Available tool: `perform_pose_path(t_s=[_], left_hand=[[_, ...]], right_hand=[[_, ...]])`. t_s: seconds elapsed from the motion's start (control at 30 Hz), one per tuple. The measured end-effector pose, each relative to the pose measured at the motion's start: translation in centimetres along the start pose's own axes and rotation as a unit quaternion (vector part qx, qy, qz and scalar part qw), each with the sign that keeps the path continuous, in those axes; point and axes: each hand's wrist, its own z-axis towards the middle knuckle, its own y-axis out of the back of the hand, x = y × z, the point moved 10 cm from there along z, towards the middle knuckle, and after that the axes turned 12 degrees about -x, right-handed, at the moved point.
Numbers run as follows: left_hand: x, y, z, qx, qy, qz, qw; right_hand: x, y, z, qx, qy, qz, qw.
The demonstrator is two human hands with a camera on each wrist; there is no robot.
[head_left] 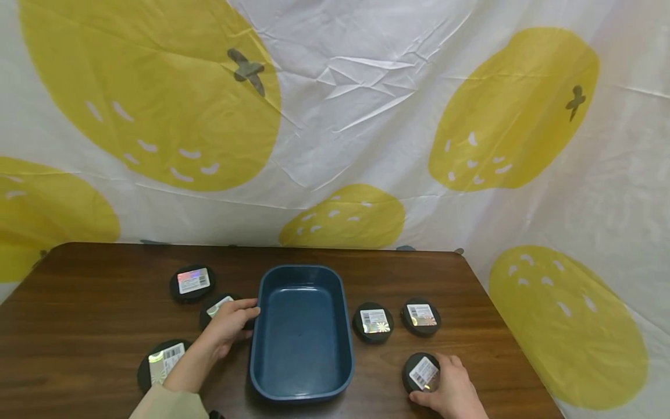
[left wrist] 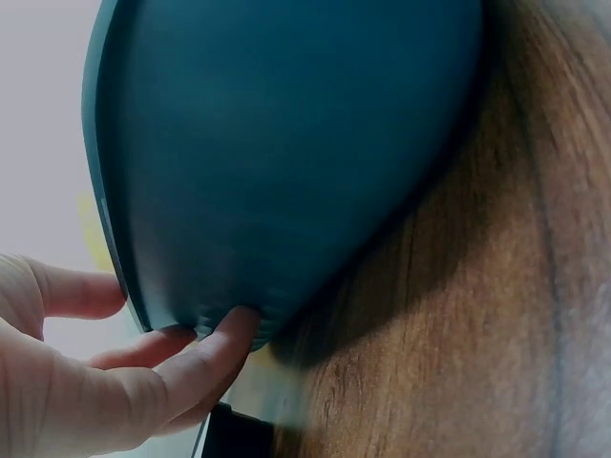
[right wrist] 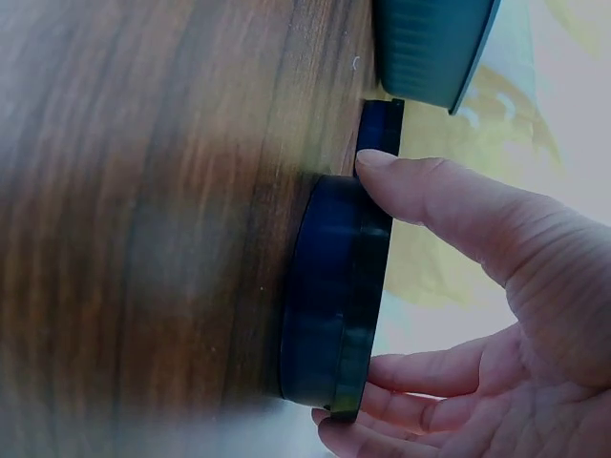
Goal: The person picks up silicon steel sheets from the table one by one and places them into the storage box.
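Blue plastic tray point(head_left: 300, 372) sits between hands gripping 2 round black tins.

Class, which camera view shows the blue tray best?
The head view: the whole blue tray shows from above, rim and inside. The left wrist view shows only its outer wall close up; the right wrist view catches just one corner.

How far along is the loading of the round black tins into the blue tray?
Nothing is loaded: the blue tray holds no tins. In hand: the right hand holds the nearest tin, and the left hand rests on a tin beside the tray. All six tins remain on the table.
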Motion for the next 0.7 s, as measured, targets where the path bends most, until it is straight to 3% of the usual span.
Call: perform_pose_path(t_s=[0.7], left_hand=[[0.0, 0.0, -0.1, -0.004, -0.008, -0.005, 1.0000]], right_hand=[[2.7, 2.3, 0.7, -0.037, 0.020, 0.024, 0.999]])
